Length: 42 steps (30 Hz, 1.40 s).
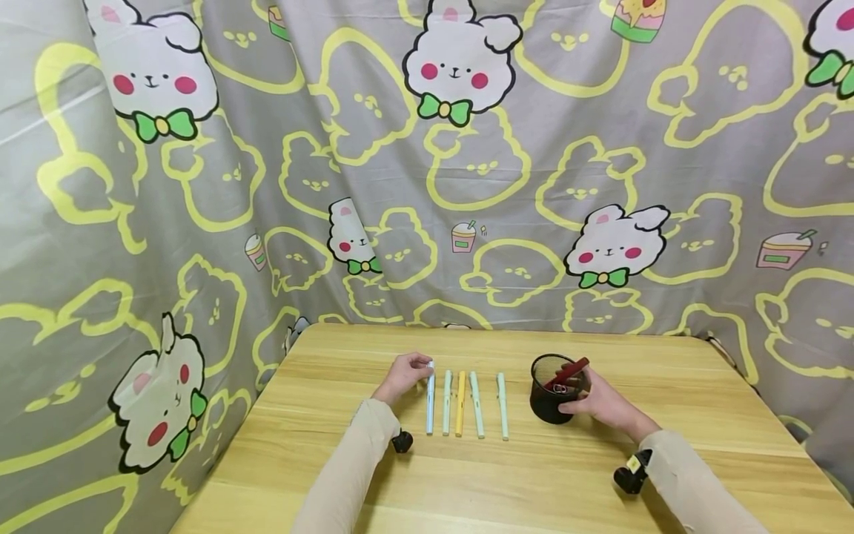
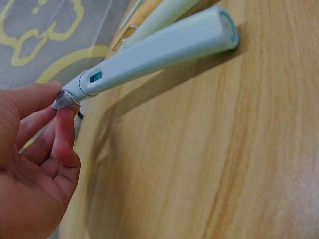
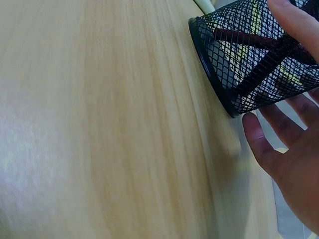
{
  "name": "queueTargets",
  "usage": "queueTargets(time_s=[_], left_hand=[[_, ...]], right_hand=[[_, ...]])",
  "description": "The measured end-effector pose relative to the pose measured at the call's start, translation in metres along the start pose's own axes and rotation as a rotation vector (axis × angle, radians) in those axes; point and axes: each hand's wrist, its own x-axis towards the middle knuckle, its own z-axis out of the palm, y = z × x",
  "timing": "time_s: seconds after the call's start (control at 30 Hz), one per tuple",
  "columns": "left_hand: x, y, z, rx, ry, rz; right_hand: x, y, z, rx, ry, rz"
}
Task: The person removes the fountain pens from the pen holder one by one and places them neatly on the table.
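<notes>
Wooden table (image 1: 480, 478): the blue pen (image 1: 429, 404), only its far end pinched by the left hand (image 1: 402, 376), could be dropped; the cup (image 1: 548, 404) is gripped by the right hand (image 1: 606, 404).

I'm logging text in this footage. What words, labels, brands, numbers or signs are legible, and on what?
No legible text.
Yellow label on the black device at the right wrist: too small to read.
Printed cup on the curtain: green patch, no letters distinguishable.
Light blue pen and mesh cup: no lettering visible.
</notes>
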Motion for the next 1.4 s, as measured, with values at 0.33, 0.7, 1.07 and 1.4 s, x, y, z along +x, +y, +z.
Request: queueTargets(time_s=[0.33, 0.7, 1.07, 1.4], left_hand=[[0.000, -0.004, 0.004, 0.062, -0.039, -0.029], [-0.002, -0.007, 0.008, 0.125, -0.043, -0.023], [-0.002, -0.004, 0.008, 0.199, -0.075, -0.027], [-0.001, -0.001, 0.008, 0.220, -0.081, -0.027]], right_hand=[[0.000, 0.000, -0.001, 0.018, -0.008, 0.009], [0.000, 0.000, 0.000, 0.020, -0.009, 0.022], [-0.001, -0.001, 0.001, -0.026, 0.008, 0.033], [-0.002, -0.002, 0.001, -0.002, 0.003, 0.024]])
